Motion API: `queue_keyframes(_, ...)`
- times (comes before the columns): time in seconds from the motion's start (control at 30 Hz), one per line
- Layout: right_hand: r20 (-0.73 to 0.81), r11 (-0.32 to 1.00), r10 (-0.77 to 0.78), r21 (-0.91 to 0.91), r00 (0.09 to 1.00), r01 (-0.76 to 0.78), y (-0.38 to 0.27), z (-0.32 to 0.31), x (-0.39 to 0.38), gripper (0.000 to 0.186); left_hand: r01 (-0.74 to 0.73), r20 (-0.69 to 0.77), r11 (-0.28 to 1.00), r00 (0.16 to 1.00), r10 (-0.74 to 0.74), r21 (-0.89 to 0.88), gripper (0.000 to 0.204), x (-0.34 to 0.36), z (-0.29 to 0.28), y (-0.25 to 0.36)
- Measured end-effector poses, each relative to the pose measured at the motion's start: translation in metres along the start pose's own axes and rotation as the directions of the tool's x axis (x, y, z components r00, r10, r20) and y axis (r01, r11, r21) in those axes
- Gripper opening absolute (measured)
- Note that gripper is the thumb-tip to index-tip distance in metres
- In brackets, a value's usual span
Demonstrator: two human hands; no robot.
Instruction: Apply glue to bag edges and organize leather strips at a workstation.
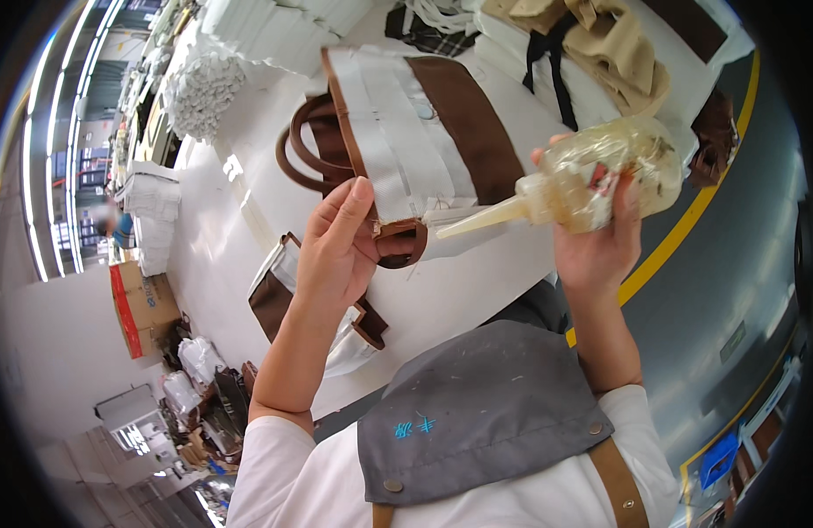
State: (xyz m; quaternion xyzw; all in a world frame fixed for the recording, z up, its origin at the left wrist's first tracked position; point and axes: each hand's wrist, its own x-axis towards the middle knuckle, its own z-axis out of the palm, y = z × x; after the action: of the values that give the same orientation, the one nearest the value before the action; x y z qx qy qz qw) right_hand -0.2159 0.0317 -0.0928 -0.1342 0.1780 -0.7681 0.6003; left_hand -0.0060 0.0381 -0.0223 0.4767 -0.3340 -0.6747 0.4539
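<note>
A brown and silver-white bag piece (pixel 406 132) with rounded brown handles (pixel 305 145) lies on the white table in front of me. My left hand (pixel 340 238) pinches its near left corner, beside a small brown loop (pixel 401 242). My right hand (pixel 600 246) is wrapped around a clear, yellowish squeeze bottle (pixel 613 172) with a long pointed nozzle. The bottle is tilted on its side, its tip pointing left, close to the brown loop. Whether the tip touches the bag cannot be made out. Stained yellowish matter clings to the bottle's walls.
Another brown and white bag piece (pixel 279 282) lies left of my left forearm. Beige cloth (pixel 613 57) and a black strap (pixel 552 66) lie at the far right, white stacks (pixel 266 31) at the far left. A cardboard box (pixel 145 308) stands beyond the table's left side.
</note>
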Motion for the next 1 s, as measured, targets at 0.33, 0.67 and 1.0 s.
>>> queue_keyframes(0.33,0.282,0.935,-0.026,-0.333,0.959,0.123,-0.006,0.047,0.029,0.045,-0.179,-0.048,0.885,0.983,0.176,-0.43,0.03,-0.014,-0.003,-0.003)
queue_keyframes(0.67,0.365,0.866,-0.055,-0.445,0.929,0.226,-0.006,0.07,0.039,0.044,-0.2,-0.052,0.829,0.978,0.204,-0.523,0.03,-0.012,-0.004,-0.004)
queue_keyframes(1.0,0.295,0.941,0.283,-0.269,0.913,-0.205,0.0,0.095,0.066,0.046,-0.138,0.021,0.733,0.979,0.203,-0.666,0.027,-0.012,-0.014,0.001)
